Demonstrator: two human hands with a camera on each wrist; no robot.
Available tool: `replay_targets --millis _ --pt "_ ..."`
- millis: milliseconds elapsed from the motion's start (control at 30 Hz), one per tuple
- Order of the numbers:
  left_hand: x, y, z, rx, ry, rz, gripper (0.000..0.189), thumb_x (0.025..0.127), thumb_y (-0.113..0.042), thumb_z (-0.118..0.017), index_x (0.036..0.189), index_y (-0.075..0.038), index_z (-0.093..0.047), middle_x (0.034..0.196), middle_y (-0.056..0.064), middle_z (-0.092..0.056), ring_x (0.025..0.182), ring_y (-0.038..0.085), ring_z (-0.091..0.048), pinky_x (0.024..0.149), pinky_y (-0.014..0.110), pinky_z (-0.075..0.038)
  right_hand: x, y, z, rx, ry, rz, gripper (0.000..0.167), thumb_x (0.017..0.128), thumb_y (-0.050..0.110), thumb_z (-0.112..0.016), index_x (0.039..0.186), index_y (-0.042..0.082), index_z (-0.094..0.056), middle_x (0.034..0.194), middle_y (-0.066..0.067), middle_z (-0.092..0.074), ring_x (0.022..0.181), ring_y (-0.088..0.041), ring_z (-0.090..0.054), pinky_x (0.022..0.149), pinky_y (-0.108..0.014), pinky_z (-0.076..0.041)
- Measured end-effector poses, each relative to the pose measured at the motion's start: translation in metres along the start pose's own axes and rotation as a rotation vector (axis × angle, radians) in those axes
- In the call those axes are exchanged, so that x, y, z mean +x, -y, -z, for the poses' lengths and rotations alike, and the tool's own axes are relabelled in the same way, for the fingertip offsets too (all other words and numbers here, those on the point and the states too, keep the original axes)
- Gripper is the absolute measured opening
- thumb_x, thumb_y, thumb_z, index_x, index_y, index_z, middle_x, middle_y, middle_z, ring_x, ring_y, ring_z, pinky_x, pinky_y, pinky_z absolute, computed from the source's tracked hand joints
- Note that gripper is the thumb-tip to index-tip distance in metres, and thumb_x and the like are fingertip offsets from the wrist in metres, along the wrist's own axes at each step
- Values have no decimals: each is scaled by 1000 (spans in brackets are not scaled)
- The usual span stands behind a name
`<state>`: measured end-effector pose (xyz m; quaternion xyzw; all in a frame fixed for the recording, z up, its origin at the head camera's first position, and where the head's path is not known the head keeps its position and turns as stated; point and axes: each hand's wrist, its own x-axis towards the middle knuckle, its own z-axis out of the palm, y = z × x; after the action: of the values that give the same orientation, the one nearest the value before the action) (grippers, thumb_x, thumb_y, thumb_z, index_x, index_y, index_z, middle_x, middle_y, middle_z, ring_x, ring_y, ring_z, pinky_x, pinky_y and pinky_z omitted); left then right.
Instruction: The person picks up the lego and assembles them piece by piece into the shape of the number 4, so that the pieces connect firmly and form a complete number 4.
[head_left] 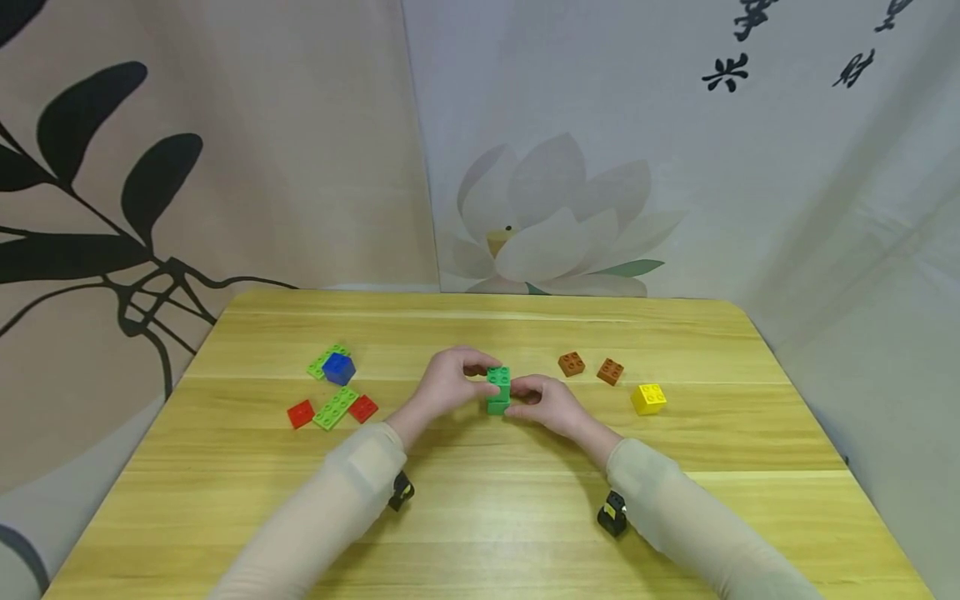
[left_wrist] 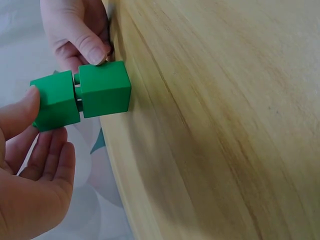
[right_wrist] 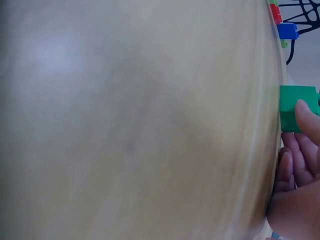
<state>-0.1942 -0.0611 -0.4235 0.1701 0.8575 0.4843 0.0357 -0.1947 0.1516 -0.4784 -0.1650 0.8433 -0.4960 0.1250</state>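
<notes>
My left hand (head_left: 452,383) pinches the upper green toy brick (left_wrist: 57,102) between thumb and fingers. Below it is a second green brick (left_wrist: 106,90), pinched by my right hand (head_left: 551,404). The upper brick stands over the studs of the lower one. In the left wrist view a narrow gap with studs showing separates the two, and they sit slightly askew. At the right edge of the right wrist view, the right thumb (right_wrist: 307,120) lies on the lower brick's side. The upper brick is mostly out of that view.
On the left of the wooden table (head_left: 495,517) lie a blue brick (head_left: 339,369), light green bricks (head_left: 335,408) and red bricks (head_left: 301,414). To the right are two brown bricks (head_left: 572,364) and a yellow brick (head_left: 648,399). A printed cloth (head_left: 315,167) hangs behind.
</notes>
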Motion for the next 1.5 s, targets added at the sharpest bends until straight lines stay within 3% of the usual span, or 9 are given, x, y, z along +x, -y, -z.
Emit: replay_targets --millis 667,1500 --pt "3 0 -1 8 19 21 29 78 -7 -84 106 -6 -76 103 4 -69 94 20 -64 88 39 -54 1 0 0 -16 -5 9 38 84 16 -80 117 1 -70 112 -10 -69 104 -25 -62 88 -37 -53" --pt "-2 2 -7 12 1 -8 29 76 -4 -85 104 -7 -76 102 1 -67 95 19 -63 89 34 -54 2 -6 -3 -2 -18 22 38 83 15 -82 116 1 -70 110 -10 -70 104 -27 -63 91 -40 -52"
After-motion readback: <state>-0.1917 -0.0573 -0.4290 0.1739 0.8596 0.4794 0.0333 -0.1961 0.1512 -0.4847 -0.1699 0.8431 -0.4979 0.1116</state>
